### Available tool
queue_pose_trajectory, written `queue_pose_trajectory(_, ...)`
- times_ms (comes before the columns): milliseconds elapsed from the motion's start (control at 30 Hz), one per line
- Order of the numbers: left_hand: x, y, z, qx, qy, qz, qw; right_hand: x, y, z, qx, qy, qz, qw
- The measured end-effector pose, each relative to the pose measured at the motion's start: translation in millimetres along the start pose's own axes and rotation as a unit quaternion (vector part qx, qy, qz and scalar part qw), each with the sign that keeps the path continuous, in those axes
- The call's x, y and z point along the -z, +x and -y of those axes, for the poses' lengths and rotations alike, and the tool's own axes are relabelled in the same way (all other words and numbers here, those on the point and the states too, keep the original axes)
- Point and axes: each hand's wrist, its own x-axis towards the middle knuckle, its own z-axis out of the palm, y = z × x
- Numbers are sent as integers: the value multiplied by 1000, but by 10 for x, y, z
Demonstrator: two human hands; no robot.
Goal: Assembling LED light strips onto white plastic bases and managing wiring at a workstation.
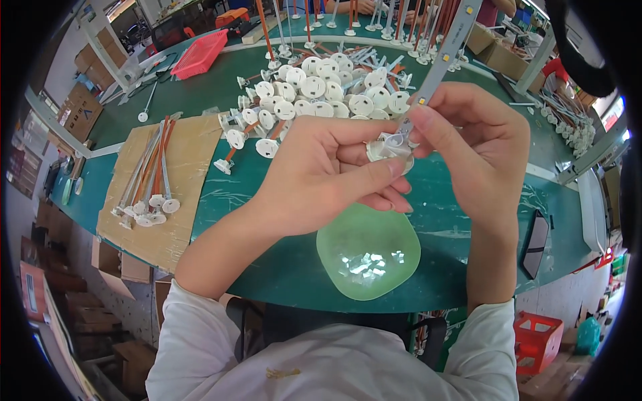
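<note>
My left hand (309, 172) is closed around a small white round base (389, 148), with the thumb pressed against its side. From above, my right hand (487, 137) pinches a pale LED strip (447, 53) between thumb and fingers. The strip's lower end meets the base; how the two join is hidden by my fingers. Below my hands sits a translucent green bowl (364, 230) with many small shiny pieces (371, 266) in it. Just beyond my hands lies a large heap of white round bases (313, 87), several with brown or silver strips attached.
On the left, a cardboard sheet (184, 157) carries a bundle of strips with white bases (150, 177). A red basket (200, 53) stands at the far left. A dark phone (536, 244) lies at the right edge. Upright strips (352, 17) line the far side, near another person's hands (361, 7).
</note>
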Motion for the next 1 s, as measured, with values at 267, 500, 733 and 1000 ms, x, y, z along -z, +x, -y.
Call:
queue_pose_trajectory(267,-10,-52,-14,-23,52,-13,998,-17,-28,9,13,-25,10,1000)
queue_pose_trajectory(500,-12,-44,11,-20,-33,-1,999,-40,-23,7,7,-9,-5,1000)
queue_pose_trajectory(733,18,-38,29,0,-87,14,996,-21,10,-43,-39,23,-26,999)
queue_pose_trajectory(1000,4,-10,-11,-4,-45,28,999,6,27,-25,-37,34,-19,999)
